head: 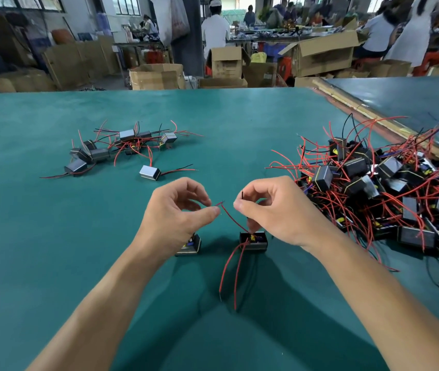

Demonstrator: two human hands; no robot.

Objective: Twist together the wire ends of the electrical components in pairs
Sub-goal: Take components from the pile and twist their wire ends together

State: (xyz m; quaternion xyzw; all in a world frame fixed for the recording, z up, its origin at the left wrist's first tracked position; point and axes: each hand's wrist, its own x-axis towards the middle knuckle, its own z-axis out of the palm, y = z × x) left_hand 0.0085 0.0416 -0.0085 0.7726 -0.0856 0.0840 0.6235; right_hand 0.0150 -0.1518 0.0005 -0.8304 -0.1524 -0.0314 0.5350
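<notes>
Two small black box components stand on the green table, one (190, 246) under my left wrist and one (253, 241) under my right hand. My left hand (175, 212) pinches the end of a thin red wire (229, 216) between thumb and forefinger. That wire runs down to the right component. My right hand (271, 207) pinches a black wire end (243, 195) that sticks up above its fingertips. Two more red wires (230, 269) trail from the right component toward me.
A large tangled pile of components with red and black wires (389, 183) covers the table's right side. A smaller group (122, 148) lies at the far left, with one single unit (150, 172) near it. Cardboard boxes and people fill the workshop behind the table.
</notes>
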